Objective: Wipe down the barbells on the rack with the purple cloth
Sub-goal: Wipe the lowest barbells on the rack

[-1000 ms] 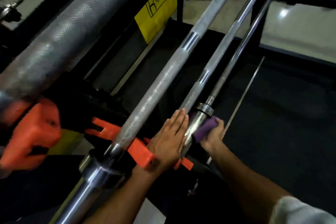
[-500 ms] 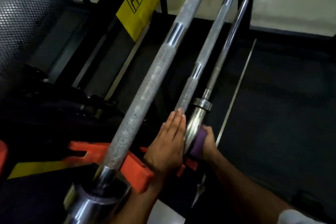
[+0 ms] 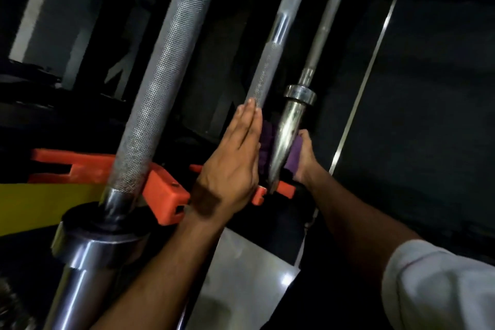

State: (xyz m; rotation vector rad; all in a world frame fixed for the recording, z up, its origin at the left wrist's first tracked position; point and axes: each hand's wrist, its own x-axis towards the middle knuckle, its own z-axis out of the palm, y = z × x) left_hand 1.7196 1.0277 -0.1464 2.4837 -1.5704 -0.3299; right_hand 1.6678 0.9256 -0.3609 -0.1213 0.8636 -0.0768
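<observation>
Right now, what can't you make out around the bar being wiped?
- Purple cloth: mostly hidden, head view, behind the chrome sleeve and both hands.
- Right hand: fingers wrapped behind cloth and sleeve, so its grip is partly unseen.
- Middle barbell: lower end covered by the flat left hand.
- Sleeve tip: motion-blurred against the orange rack hook.
- All bars' far ends: cut off at the top edge.

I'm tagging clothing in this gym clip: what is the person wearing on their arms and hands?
Both hands are bare: no gloves, rings, watch or wristband on the left hand or the right hand. Forearms are uncovered. A short, light grey-white sleeve covers the right upper arm; the left upper arm is out of view.
</observation>
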